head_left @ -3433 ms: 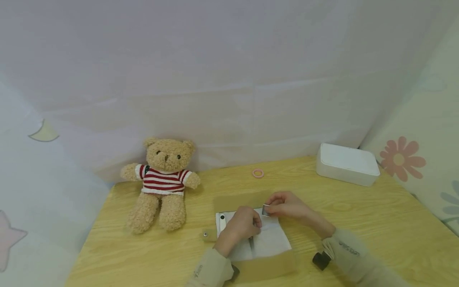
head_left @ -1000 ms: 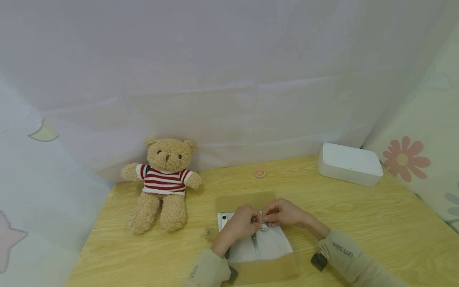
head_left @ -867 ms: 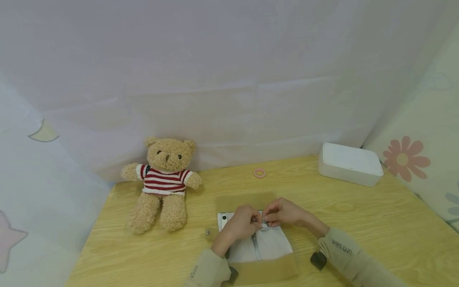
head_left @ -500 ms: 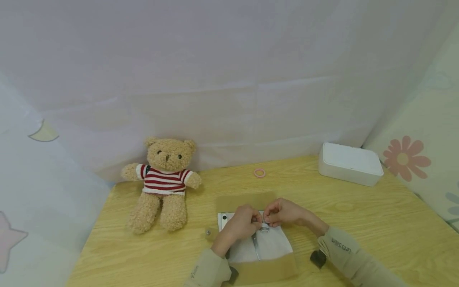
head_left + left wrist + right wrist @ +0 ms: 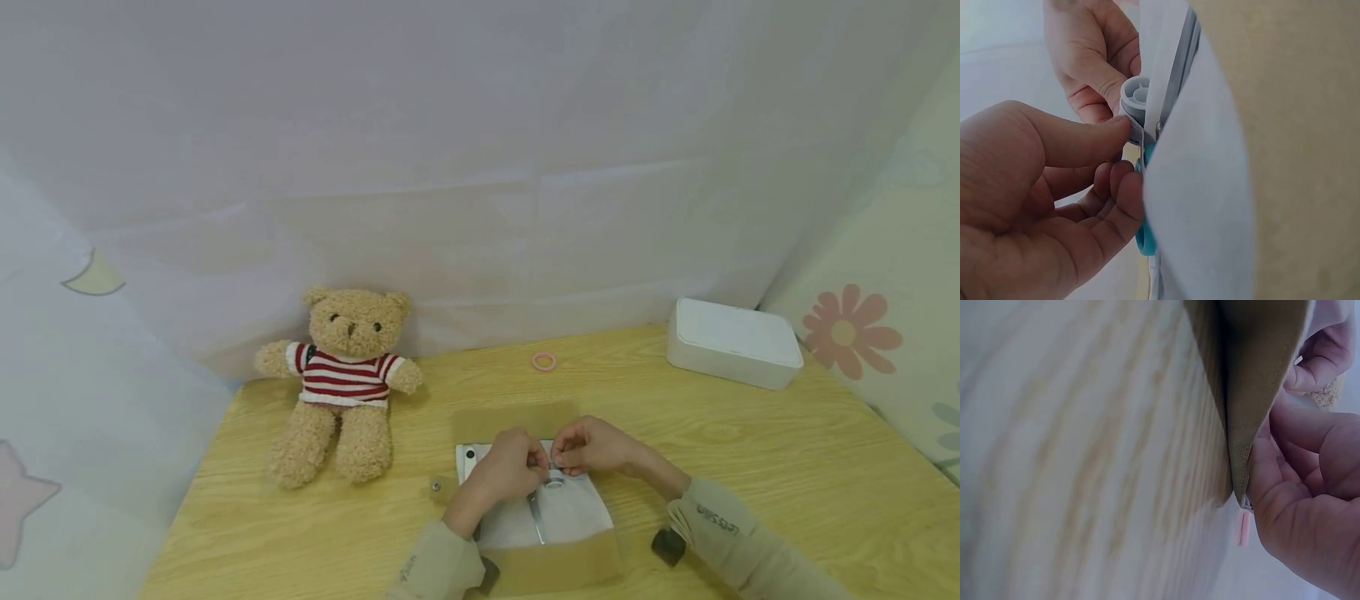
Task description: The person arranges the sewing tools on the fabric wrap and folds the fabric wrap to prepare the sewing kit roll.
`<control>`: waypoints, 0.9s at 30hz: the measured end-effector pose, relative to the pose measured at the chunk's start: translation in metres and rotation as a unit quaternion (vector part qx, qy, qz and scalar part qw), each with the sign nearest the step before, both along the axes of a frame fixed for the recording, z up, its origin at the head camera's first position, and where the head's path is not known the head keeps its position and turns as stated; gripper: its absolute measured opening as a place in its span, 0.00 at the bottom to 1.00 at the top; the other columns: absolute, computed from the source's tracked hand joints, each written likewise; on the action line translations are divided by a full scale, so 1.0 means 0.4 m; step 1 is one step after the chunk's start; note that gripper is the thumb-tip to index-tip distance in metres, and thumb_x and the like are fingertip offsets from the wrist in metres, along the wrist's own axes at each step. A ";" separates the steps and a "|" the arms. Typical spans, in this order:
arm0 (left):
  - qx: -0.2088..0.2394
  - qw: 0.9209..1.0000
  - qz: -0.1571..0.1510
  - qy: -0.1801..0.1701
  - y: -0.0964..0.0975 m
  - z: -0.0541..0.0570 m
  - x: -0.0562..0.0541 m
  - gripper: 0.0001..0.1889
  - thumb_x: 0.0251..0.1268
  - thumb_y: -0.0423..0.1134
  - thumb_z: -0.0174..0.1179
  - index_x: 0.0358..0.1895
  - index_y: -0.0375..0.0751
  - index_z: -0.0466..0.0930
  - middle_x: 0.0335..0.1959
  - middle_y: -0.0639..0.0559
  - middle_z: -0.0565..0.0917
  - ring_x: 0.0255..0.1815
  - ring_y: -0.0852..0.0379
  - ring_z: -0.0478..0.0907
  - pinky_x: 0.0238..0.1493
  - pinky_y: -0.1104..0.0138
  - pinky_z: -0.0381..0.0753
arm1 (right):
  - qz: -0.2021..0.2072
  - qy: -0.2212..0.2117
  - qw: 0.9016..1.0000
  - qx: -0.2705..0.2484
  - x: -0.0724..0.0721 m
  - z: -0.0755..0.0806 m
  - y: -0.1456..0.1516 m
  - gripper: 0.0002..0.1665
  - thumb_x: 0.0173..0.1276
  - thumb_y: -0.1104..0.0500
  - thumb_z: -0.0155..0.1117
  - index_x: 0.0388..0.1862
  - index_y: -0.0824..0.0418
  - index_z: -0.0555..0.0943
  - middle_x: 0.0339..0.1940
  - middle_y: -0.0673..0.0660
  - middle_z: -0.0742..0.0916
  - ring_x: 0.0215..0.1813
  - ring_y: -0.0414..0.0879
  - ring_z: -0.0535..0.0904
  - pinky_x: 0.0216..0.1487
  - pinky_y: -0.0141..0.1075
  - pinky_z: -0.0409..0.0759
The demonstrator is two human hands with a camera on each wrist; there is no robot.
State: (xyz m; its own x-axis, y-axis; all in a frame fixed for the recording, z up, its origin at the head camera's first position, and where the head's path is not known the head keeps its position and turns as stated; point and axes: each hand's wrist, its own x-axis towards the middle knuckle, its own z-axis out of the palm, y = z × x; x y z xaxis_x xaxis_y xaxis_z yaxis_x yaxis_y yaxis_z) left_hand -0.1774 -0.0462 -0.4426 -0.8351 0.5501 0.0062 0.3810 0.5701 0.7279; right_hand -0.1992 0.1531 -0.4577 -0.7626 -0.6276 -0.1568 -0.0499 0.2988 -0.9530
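The tan cloth case (image 5: pixel 555 568) lies unfolded, its white lining (image 5: pixel 579 510) facing up. My left hand (image 5: pixel 504 468) pinches a thin pale strip (image 5: pixel 1136 130) of the lining between thumb and fingers. A thread spool (image 5: pixel 1137 100) with grey thread and a ribbed, hollow white end sits within that strip. My right hand (image 5: pixel 598 446) pinches the spool from the far side, its fingertips partly hidden. Under the left fingers shows a teal handle loop (image 5: pixel 1146 240). A slim silver tool (image 5: pixel 537 523) lies along the lining, its upper part behind my left hand.
A teddy bear (image 5: pixel 347 379) in a striped sweater sits at the left. At the back lies a pink ring (image 5: pixel 543 362), and a white box (image 5: pixel 735 342) stands back right. A tan tab with a metal snap (image 5: pixel 436 486) sticks out left of the case.
The right hand has brought the spool down from the lining's upper edge to the strip by the left fingers. In the last second the spool's white end has slid slightly nearer me.
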 end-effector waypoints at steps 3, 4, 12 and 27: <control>0.003 1.000 0.001 -0.002 0.002 0.001 -0.001 0.08 0.53 0.23 0.60 0.21 0.37 0.81 0.15 0.60 0.71 0.16 0.67 0.64 0.19 0.76 0.64 | 0.002 0.009 1.000 0.004 0.000 -0.002 0.003 0.04 0.65 0.71 0.60 0.35 0.73 0.81 0.29 0.55 0.83 0.29 0.41 0.76 0.31 0.29 0.77; 0.003 1.000 0.000 0.000 0.003 0.001 -0.001 0.08 0.53 0.23 0.60 0.21 0.37 0.81 0.14 0.60 0.71 0.15 0.67 0.64 0.18 0.76 0.64 | 0.002 0.010 1.000 0.004 0.000 -0.002 0.004 0.04 0.65 0.70 0.60 0.35 0.73 0.81 0.29 0.55 0.83 0.29 0.41 0.76 0.31 0.29 0.77; 0.006 1.000 0.004 0.010 -0.007 0.002 0.003 0.06 0.53 0.25 0.64 0.25 0.38 0.82 0.24 0.56 0.78 0.24 0.66 0.70 0.27 0.74 0.71 | 0.013 0.017 1.000 -0.017 0.003 0.000 0.006 0.07 0.65 0.71 0.59 0.40 0.75 0.79 0.33 0.61 0.85 0.31 0.41 0.77 0.31 0.29 0.77; 0.150 0.977 0.071 -0.135 -0.184 0.020 0.163 0.10 0.54 0.30 0.67 0.39 0.32 0.81 0.37 0.45 0.82 0.37 0.54 0.80 0.35 0.70 0.79 | -0.068 0.001 0.997 -0.044 -0.013 0.044 0.022 0.18 0.61 0.70 0.65 0.47 0.79 0.75 0.39 0.66 0.84 0.37 0.45 0.81 0.40 0.37 0.82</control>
State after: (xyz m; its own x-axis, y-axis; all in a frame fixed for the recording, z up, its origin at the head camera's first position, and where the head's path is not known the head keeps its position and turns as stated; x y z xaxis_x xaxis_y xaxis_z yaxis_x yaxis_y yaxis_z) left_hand -0.1122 -0.1199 -0.4344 -0.8966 0.4354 -0.0808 0.0850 0.3481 0.9336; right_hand -0.2046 0.1618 -0.4400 -0.8418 -0.5297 -0.1036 -0.0171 0.2180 -0.9758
